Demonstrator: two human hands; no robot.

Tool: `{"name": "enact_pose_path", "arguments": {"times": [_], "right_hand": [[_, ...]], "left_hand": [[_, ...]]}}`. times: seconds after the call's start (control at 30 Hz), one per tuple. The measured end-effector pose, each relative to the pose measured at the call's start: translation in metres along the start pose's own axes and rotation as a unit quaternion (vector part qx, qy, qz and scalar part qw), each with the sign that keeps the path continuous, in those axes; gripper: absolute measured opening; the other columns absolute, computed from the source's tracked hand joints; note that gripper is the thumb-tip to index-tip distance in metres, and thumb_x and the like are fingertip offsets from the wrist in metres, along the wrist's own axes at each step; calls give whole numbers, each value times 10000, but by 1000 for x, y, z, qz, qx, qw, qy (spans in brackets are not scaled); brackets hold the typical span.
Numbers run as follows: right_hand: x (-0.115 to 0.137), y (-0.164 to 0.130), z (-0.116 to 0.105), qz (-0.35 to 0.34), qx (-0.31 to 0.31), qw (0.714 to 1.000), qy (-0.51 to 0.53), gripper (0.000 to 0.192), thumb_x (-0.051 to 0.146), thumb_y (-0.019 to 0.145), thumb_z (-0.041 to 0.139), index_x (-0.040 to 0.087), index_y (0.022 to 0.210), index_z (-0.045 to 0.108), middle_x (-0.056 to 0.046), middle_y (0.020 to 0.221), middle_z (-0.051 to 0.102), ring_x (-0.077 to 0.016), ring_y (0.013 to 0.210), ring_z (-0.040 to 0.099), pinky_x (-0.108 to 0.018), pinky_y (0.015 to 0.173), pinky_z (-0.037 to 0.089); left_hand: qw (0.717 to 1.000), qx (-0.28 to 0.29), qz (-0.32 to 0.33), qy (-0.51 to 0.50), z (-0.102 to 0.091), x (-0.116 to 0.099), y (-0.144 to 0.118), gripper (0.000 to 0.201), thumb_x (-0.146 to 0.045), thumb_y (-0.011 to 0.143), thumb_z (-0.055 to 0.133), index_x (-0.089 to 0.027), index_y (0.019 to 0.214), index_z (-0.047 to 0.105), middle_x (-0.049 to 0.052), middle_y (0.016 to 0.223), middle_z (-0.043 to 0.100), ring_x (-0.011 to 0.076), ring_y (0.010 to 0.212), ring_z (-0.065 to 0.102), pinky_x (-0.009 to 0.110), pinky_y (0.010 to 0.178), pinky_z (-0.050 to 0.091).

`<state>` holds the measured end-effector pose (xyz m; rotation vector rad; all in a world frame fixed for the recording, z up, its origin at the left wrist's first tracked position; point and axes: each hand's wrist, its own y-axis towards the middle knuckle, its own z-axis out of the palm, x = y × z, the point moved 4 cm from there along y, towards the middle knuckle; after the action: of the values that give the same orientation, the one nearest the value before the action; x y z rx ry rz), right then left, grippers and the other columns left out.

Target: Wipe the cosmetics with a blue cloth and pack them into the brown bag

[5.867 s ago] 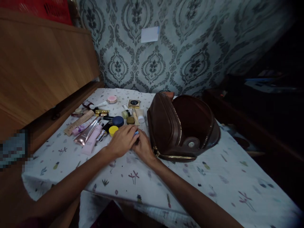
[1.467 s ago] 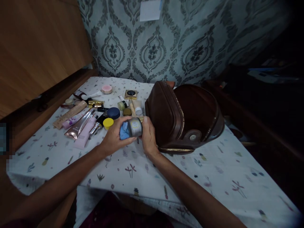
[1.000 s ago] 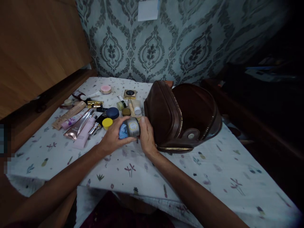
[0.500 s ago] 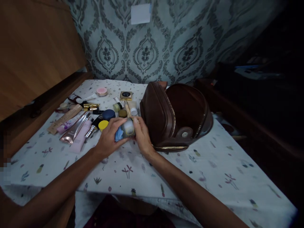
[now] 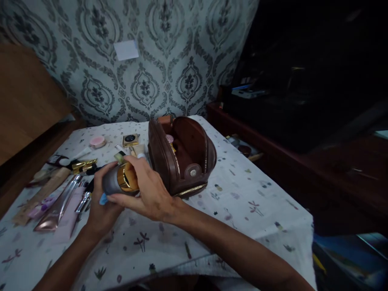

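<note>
Sideways, the jar [image 5: 119, 182] sits gripped by left hand [image 5: 101, 204] and right hand [image 5: 145, 190] fingers, seemingly lid rightward.

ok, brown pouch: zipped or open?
Open. The brown pouch has its flap swung back, gold zipper teeth apart, interior showing with something pink inside.

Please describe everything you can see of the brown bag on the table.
The brown bag looks like smooth leather, rounded in shape. It stands unzipped on the flowered tablecloth, its lid swung back, with a gold zipper running round the opening and a round snap button low on the front. Small items, one pink, show inside. The right hand and the jar it holds are just left of it; contact cannot be told.
</note>
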<state>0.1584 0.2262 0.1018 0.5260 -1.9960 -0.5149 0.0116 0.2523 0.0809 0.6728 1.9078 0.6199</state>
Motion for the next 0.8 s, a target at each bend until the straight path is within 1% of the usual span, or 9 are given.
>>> {"name": "enact_pose_path", "arguments": {"times": [0.1,0.2,0.3,0.43,0.5,0.57,0.63,0.7,0.8], "right_hand": [[13,0,-17,-75,-32,994,-76,830,560,830,706,113,1435,356,-148,1249,545,-233,1160,564,-357,1003,512],[23,2,-36,-111,-50,983,-134,746,555,892,631,130,1445,364,-150,1257,540,-242,1187,553,-358,989,530],[25,5,-56,-93,-62,982,-153,720,548,901,621,169,1458,368,-135,1270,539,-245,1174,564,-360,958,548],[16,6,-85,-17,-110,987,-117,669,487,877,663,218,1428,396,-115,1342,527,-261,1227,548,-374,1022,509],[7,7,-101,11,-161,984,-80,591,455,882,643,224,1378,419,-98,1346,536,-248,1227,549,-371,1041,484],[-7,8,-116,39,-202,978,-44,552,467,875,622,202,1321,433,-91,1275,573,-228,1156,578,-366,1010,483],[-23,10,-128,69,-212,974,-29,554,502,862,609,174,1274,439,-85,1165,601,-211,1051,599,-360,946,492],[-37,13,-135,93,-193,976,-45,555,506,850,607,155,1247,439,-84,1104,604,-205,993,596,-360,903,491],[-45,17,-139,128,-141,974,-123,596,447,824,638,135,1281,417,-108,1120,595,-227,1013,590,-382,900,479]], "left_hand": [[996,13,-52,-69,7,-19,12,621,-449,697,803,-232,1232,576,59,1181,686,239,1013,681,347,866,585],[988,78,-92,-99,20,-35,23,391,-449,734,752,-213,1038,680,39,977,746,243,912,703,370,841,602],[975,151,-115,-116,36,-46,35,338,-465,779,689,-194,979,719,32,800,743,239,790,701,382,773,612],[965,226,-78,-107,55,-57,53,322,-425,841,633,-153,998,709,51,864,742,231,840,689,354,808,582],[967,244,-35,-54,61,-61,59,306,-397,871,602,-148,1027,690,51,915,735,220,853,682,327,797,559],[966,256,21,23,66,-67,62,317,-381,905,555,-167,1109,669,53,1014,728,222,916,682,316,813,538],[949,283,74,120,71,-74,61,374,-381,940,499,-212,1250,624,61,1129,712,241,1005,680,330,839,528],[908,323,103,246,75,-81,56,456,-391,962,459,-270,1397,525,65,1111,719,269,978,697,355,789,535],[829,363,114,409,76,-89,49,547,-398,968,448,-314,1505,387,61,970,731,284,771,711,345,617,512]]}}
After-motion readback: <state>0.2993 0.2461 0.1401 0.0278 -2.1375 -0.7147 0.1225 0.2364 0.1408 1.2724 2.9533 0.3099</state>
